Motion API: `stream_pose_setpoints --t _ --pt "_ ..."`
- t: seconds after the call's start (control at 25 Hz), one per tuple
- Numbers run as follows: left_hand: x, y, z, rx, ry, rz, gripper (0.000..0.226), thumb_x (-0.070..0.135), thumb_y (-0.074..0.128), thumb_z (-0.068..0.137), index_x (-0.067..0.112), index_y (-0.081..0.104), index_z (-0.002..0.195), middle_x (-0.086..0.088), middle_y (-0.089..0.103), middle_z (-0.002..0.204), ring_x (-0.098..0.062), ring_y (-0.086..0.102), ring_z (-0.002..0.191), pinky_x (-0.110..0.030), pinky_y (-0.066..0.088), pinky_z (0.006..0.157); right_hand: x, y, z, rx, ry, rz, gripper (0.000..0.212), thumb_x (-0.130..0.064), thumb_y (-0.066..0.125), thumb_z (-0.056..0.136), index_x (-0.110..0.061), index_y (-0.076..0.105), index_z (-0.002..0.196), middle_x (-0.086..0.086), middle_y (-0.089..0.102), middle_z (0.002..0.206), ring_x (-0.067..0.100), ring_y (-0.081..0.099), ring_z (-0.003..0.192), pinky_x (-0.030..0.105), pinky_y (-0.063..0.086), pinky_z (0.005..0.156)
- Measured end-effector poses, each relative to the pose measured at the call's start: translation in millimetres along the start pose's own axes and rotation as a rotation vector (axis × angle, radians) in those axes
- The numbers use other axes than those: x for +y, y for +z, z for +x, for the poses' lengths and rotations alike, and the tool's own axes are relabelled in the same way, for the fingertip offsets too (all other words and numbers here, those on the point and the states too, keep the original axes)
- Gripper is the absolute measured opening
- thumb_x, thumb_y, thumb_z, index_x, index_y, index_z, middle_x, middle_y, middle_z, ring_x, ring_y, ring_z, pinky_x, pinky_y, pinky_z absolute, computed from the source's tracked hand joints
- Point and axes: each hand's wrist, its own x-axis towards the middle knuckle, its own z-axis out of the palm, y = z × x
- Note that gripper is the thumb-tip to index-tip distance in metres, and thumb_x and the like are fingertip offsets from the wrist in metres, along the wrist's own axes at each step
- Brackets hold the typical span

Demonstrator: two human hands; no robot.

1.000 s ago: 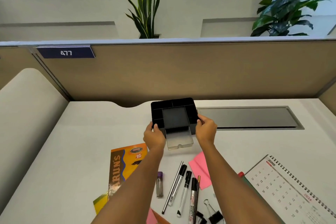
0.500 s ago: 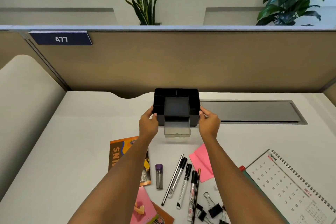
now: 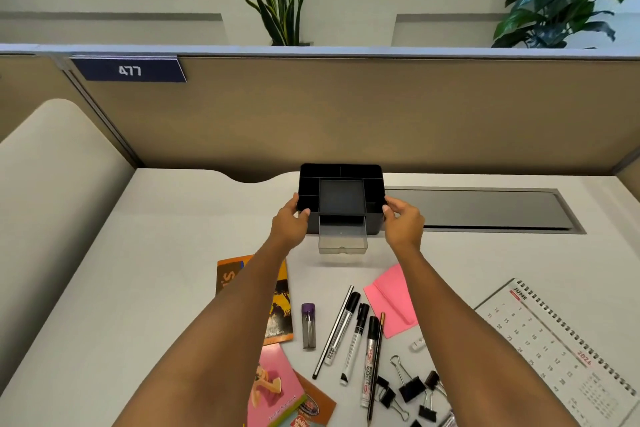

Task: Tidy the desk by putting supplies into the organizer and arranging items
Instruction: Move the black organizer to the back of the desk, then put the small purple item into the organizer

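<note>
One black organizer sits at the centre of the frame on the white worktop, near the tan partition, with its one clear drawer pulled out toward the viewer. Two hands flank it: the left hand grips its left wall, fingers curled over the rim and thumb at the front corner, and the right hand pinches its right front corner between thumb and fingertips. Both forearms reach straight up from the bottom edge, nearly parallel, wrists level. In the lower middle of the frame lie three markers, side by side with black caps, one thin black pencil to their left and one slim brown pencil to their right. One purple-capped lead case lies left of these. One pink sticky pad lies under the right forearm. Several black binder clips are clustered at the bottom; the exact count is unclear. One spiral calendar fills the lower right, and notebooks overlap at the lower left.
</note>
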Motion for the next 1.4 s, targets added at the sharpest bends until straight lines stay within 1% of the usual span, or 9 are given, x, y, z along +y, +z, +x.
stream_pose_setpoints --t 0.16,0.32,0.44,0.6,0.72,0.92,1.08,1.24,1.4 --pt "-3.0 -5.4 -17.5 -0.073 -0.041 0.083 0.069 0.036 0.045 0.102 0.017 0.007 0.156 -0.009 0.021 0.161 -0.032 0.026 0.146 -0.042 0.029 0.116 -5.7 -17.7 -4.9 -0.029 -0.065 -0.044 0.032 -0.018 0.062 0.095 -0.004 0.066 0.123 0.012 0.071 0.108 0.019 0.065 0.092 0.023 0.047 0.085" --pt "-26.1 -7.4 -42.7 0.026 0.036 0.104 0.059 0.026 0.057 0.097 0.008 0.034 0.148 -0.014 0.043 0.149 -0.032 0.045 0.134 -0.036 0.039 0.105 4.2 -25.8 -39.6 0.01 -0.1 -0.036 0.028 -0.025 0.058 0.097 -0.006 0.066 0.115 0.01 0.07 0.097 0.017 0.063 0.08 0.027 0.052 0.072" --pt "-47.7 -6.4 -66.7 0.077 0.085 0.13 0.042 0.017 0.061 0.094 0.006 0.051 0.133 -0.014 0.058 0.131 -0.029 0.055 0.119 -0.027 0.042 0.089 11.0 -27.1 -72.9 -0.042 -0.144 -0.073 0.022 -0.023 0.058 0.096 -0.01 0.068 0.111 0.003 0.067 0.086 0.01 0.06 0.069 0.02 0.046 0.061" --pt "-75.0 -9.2 -98.7 0.129 0.078 0.28 0.042 0.018 0.06 0.091 0.009 0.052 0.131 -0.01 0.054 0.135 -0.029 0.055 0.118 -0.036 0.046 0.096 15.3 -15.1 -114.9 -0.227 -0.167 -0.097 0.017 -0.022 0.062 0.093 -0.017 0.067 0.108 -0.002 0.065 0.08 0.008 0.062 0.068 0.025 0.052 0.06" --pt "-103.7 -16.8 -115.1 0.14 0.14 0.629 0.054 0.027 0.058 0.09 0.012 0.043 0.14 -0.007 0.035 0.152 -0.03 0.035 0.139 -0.05 0.036 0.108 22.1 3.3 -146.6 -0.415 -0.173 -0.159 0.026 -0.028 0.068 0.09 -0.018 0.064 0.113 -0.002 0.065 0.085 0.011 0.064 0.071 0.029 0.057 0.066" --pt "-129.3 -25.3 -127.7 0.007 0.028 0.812 0.074 0.049 0.043 0.097 0.023 0.007 0.156 -0.002 -0.007 0.164 -0.029 -0.008 0.151 -0.06 0.007 0.118 27.8 34.1 -179.0 -0.596 -0.162 -0.323 0.052 -0.041 0.072 0.082 -0.019 0.055 0.126 -0.001 0.059 0.101 0.014 0.059 0.088 0.03 0.051 0.077" --pt "-145.7 -27.0 -129.2 -0.075 -0.027 0.881 0.077 0.061 0.032 0.096 0.027 -0.002 0.156 -0.005 -0.015 0.163 -0.03 -0.016 0.149 -0.062 -0.002 0.115 28.1 53.7 -193.9 -0.616 -0.171 -0.416 0.058 -0.032 0.073 0.082 -0.016 0.05 0.132 0.006 0.059 0.119 0.023 0.061 0.106 0.034 0.051 0.088" --pt "-149.9 -25.4 -128.8 -0.122 -0.053 0.827 0.079 0.062 0.03 0.096 0.025 -0.008 0.155 -0.005 -0.021 0.162 -0.03 -0.022 0.147 -0.061 -0.008 0.114 26.4 62.7 -195.5 -0.585 -0.205 -0.461 0.045 -0.024 0.062 0.089 -0.014 0.052 0.132 0.009 0.06 0.121 0.025 0.063 0.103 0.034 0.052 0.084" --pt "-151.2 -27.5 -127.6 -0.165 -0.06 0.811 0.082 0.064 0.031 0.095 0.027 -0.013 0.154 -0.002 -0.027 0.159 -0.03 -0.026 0.146 -0.061 -0.012 0.113 -7.2 69.0 -183.0 -0.594 -0.251 -0.199 0.039 -0.022 0.062 0.091 -0.015 0.054 0.129 0.004 0.058 0.12 0.019 0.065 0.094 0.038 0.059 0.083"
